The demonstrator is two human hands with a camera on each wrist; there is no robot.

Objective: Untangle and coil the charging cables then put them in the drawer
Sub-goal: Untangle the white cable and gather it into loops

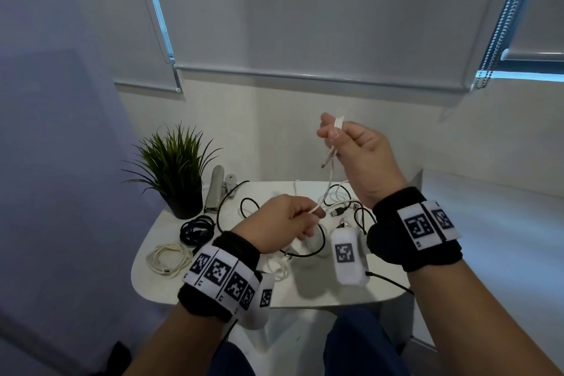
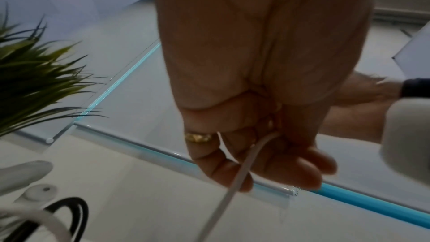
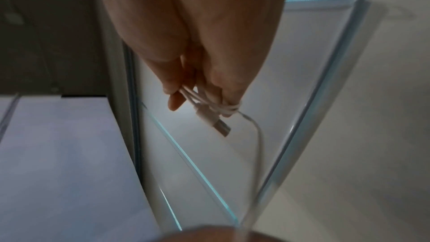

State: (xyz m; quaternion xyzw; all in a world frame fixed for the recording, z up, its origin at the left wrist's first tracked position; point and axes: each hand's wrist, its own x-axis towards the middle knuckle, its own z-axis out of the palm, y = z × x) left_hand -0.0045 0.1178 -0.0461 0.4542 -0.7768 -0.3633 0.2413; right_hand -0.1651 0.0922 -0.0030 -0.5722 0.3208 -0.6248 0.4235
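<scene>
A white charging cable (image 1: 329, 180) runs between my two hands above the small white table (image 1: 305, 290). My right hand (image 1: 351, 143) is raised and pinches several turns of it wound around its fingers, with the plug (image 3: 220, 126) hanging free below. My left hand (image 1: 287, 220), lower and nearer, pinches the same cable (image 2: 242, 168) between curled fingers. A tangle of black and white cables (image 1: 341, 207) lies on the table under my hands. A coiled black cable (image 1: 197, 230) and a coiled cream cable (image 1: 168, 258) lie at the table's left. No drawer is in view.
A potted plant (image 1: 177, 168) stands at the table's back left, with a grey stapler-like object (image 1: 215, 188) beside it. Roller blinds (image 1: 305, 9) cover the window behind. My knees (image 1: 360, 345) are under the table's front edge.
</scene>
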